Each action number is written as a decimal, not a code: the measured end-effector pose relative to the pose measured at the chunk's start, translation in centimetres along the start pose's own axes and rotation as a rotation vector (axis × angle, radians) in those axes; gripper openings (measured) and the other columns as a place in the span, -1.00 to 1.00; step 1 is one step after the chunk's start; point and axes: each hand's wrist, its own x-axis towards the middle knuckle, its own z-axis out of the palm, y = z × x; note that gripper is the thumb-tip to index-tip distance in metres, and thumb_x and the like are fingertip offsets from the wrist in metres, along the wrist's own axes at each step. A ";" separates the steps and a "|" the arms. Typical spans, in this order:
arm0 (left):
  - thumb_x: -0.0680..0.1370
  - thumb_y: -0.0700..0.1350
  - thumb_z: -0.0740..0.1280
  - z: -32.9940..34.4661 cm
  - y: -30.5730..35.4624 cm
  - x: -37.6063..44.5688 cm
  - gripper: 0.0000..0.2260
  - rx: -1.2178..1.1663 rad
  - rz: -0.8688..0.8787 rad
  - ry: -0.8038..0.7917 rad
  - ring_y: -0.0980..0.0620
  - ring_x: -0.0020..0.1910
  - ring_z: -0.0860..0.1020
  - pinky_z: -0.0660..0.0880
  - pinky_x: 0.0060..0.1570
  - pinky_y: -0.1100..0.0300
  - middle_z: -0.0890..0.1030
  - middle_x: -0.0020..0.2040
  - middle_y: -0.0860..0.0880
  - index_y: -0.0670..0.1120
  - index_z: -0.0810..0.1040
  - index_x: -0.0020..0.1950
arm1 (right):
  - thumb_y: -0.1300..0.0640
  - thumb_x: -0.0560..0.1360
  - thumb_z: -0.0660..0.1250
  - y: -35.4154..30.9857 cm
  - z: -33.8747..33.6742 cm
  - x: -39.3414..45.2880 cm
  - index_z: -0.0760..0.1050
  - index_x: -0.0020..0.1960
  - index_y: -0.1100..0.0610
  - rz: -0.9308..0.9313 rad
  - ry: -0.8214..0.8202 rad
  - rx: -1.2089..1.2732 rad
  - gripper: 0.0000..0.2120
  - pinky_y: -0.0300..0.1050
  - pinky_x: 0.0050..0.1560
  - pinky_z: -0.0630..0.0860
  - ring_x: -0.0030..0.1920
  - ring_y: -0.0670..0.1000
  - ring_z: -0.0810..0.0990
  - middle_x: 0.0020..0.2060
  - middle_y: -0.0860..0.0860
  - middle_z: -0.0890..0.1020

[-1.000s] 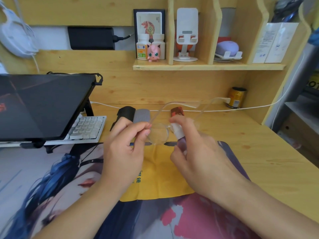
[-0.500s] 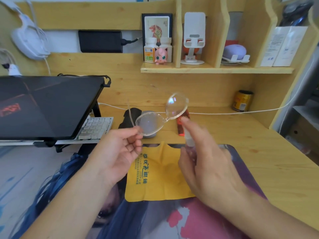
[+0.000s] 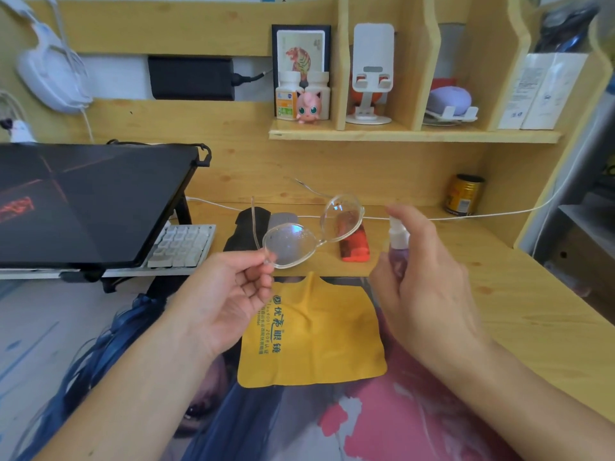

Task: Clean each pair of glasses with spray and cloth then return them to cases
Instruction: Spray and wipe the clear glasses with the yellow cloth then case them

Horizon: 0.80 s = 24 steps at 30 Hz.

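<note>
One pair of glasses [image 3: 309, 232], clear frame, was held up over the desk [image 3: 519, 294] at centre. The left hand [image 3: 226, 301] pinched the near lens's outer corner between thumb and fingertips, the other fingers curled loosely below. Two lenses were visible: the near one speckled with droplets, the far one raised toward 1 o'clock. Both temples stood open, pointing away toward 12.

The right hand [image 3: 422, 281], at 3 o'clock from the glasses, was wrapped around one small spray bottle [image 3: 397, 242] with a purple body and white nozzle. The forefinger lay on top of the nozzle and the remaining fingers closed round the body. The nozzle faced the far lens and sat just beside it, not touching.

One yellow cloth [image 3: 316, 331] with printed characters lay flat on the desk mat [image 3: 416, 420] at 6 o'clock from the glasses, between the two forearms, touched by neither hand.

Three cases were counted behind the glasses at 12 o'clock: one black [image 3: 246, 229], one grey [image 3: 283, 218], one red [image 3: 355, 247], seen partly through the lenses. Whether they stood open or closed could not be told.

Other items: one laptop [image 3: 86, 201] at 9 o'clock over one white keyboard [image 3: 181, 242]; one can [image 3: 463, 194] at 2 o'clock; one white cable [image 3: 482, 215] running along the back of the desk. On the shelf [image 3: 416, 136] at 12 were two pill bottles [image 3: 287, 99], one pink figure [image 3: 308, 107] and one phone stand [image 3: 370, 71].
</note>
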 end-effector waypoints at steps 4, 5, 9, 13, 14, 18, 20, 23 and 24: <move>0.54 -0.27 0.36 0.1 0.0 -0.1 -0.92 0.002 0.002 0.010 0.10 -0.38 0.49 0.48 -0.25 0.25 0.57 -0.31 -0.06 -0.23 0.65 -0.08 | 0.23 0.52 0.33 0.5 0.1 0.0 0.18 0.35 -0.25 0.030 -0.039 0.058 -0.41 -0.02 -0.23 0.48 -0.18 -0.14 0.50 -0.25 -0.26 0.44; 0.55 -0.27 0.36 0.1 -0.1 -0.1 -0.91 0.000 0.005 0.013 0.10 -0.39 0.49 0.47 -0.23 0.24 0.57 -0.31 -0.06 -0.24 0.65 -0.09 | 0.20 0.52 0.32 0.7 -0.2 0.0 0.17 0.37 -0.27 0.037 -0.032 0.088 -0.41 -0.11 -0.23 0.45 -0.19 -0.19 0.51 -0.29 -0.25 0.46; 0.55 -0.29 0.34 0.2 -0.2 -0.1 -0.91 0.021 0.028 0.011 0.10 -0.38 0.49 0.45 -0.22 0.23 0.57 -0.33 -0.05 -0.24 0.65 -0.08 | 0.12 0.55 0.25 2.7 -1.0 1.1 0.03 0.53 -0.19 0.109 0.078 0.157 -0.34 -0.33 -0.29 0.41 -0.29 -0.12 0.51 -0.25 -0.17 0.52; 0.56 -0.31 0.36 -0.2 -0.6 0.3 -0.87 0.292 0.260 0.029 0.04 -0.32 0.53 0.49 -0.23 0.19 0.61 -0.28 -0.10 -0.20 0.71 -0.06 | 0.09 0.63 0.26 9.1 -1.2 3.3 0.17 0.46 -0.10 0.434 0.198 0.183 -0.54 0.18 -0.02 0.59 -0.13 0.01 0.57 -0.12 -0.08 0.54; 0.56 -0.28 0.38 -0.2 -0.8 0.3 -0.88 0.397 0.355 0.035 0.04 -0.30 0.54 0.51 -0.20 0.17 0.62 -0.28 -0.11 -0.15 0.72 -0.05 | 0.09 0.64 0.26 11.0 -1.2 3.6 0.23 0.39 -0.07 0.508 0.201 0.172 -0.63 0.25 0.04 0.59 -0.08 0.03 0.57 -0.07 -0.05 0.53; 0.58 -0.16 0.41 0.3 -1.7 0.0 -0.90 0.608 0.608 0.061 0.14 -0.27 0.60 0.55 -0.14 0.27 0.68 -0.24 -0.03 -0.02 0.72 0.00 | 0.10 0.64 0.25 16.6 -1.2 3.2 0.23 0.18 -0.10 0.686 0.184 0.175 -0.76 0.31 0.08 0.58 0.02 0.20 0.57 -0.08 -0.02 0.49; 0.58 -0.18 0.41 0.5 -2.0 0.0 -0.88 0.624 0.659 0.049 0.20 -0.28 0.60 0.54 -0.17 0.35 0.69 -0.18 0.00 -0.01 0.72 0.01 | 0.05 0.63 0.26 17.7 -1.0 3.0 0.23 0.19 -0.10 0.759 0.144 0.205 -0.76 0.34 0.11 0.57 0.05 0.23 0.58 -0.06 -0.03 0.48; 0.58 -0.22 0.40 0.5 -2.3 0.1 -0.84 0.649 0.738 0.033 0.22 -0.28 0.59 0.50 -0.17 0.42 0.66 -0.14 -0.01 0.02 0.70 -0.01 | 0.00 0.60 0.30 18.4 -0.6 2.7 0.24 0.29 -0.05 0.823 0.086 0.206 -0.67 0.30 0.18 0.56 0.13 0.24 0.58 0.06 0.03 0.49; 0.58 -0.23 0.39 0.5 -2.4 0.2 -0.82 0.657 0.766 0.024 0.22 -0.26 0.59 0.49 -0.16 0.42 0.65 -0.15 0.01 0.04 0.70 -0.02 | -0.04 0.58 0.32 17.9 -0.8 2.7 0.22 0.38 -0.05 0.827 0.097 0.225 -0.56 0.23 0.17 0.58 0.17 0.20 0.59 0.13 0.04 0.49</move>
